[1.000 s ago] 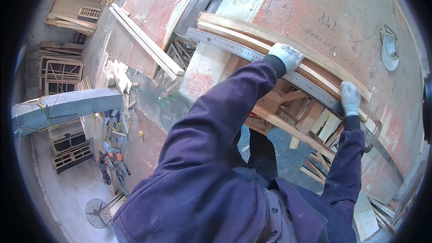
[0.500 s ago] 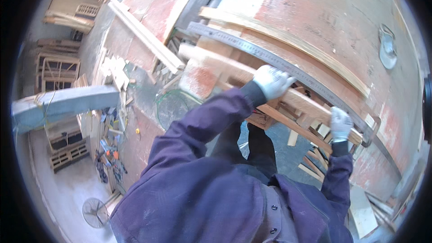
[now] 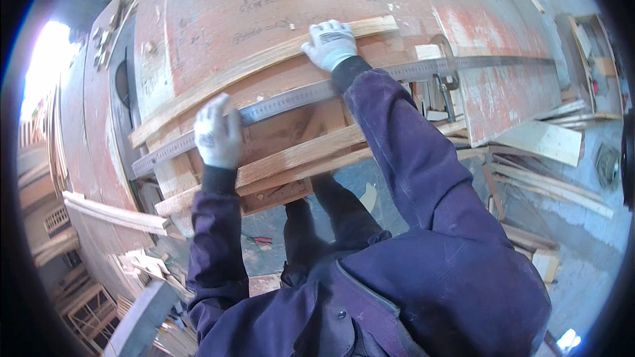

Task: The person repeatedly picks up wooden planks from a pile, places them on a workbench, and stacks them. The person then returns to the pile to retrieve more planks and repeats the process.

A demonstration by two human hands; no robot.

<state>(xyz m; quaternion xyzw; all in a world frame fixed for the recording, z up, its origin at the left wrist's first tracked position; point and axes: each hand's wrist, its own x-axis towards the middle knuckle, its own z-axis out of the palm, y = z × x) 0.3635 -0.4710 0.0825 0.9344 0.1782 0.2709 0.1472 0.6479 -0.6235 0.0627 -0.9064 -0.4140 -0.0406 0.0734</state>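
Observation:
A long pale wooden strip lies slanting across the far side of the workbench. My right hand, in a white glove, is on this strip toward its right end, fingers curled over it. On the near side of it runs a long metal ruler, partly covered by my right sleeve. My left hand, also gloved, is over the ruler's left part with its fingers stretched and the thumb apart, holding nothing. Closer to me, a second wooden strip lies across the wooden frame under it.
A metal clamp stands at the ruler's right part. The reddish, worn bench top stretches away beyond the strips. Loose strips lie at the left, and boards at the right. Red-handled pliers lie low near my legs.
Both hands have left the near strip. My right hand has moved to the far strip, and my left hand is now over the ruler. The view has turned toward the right.

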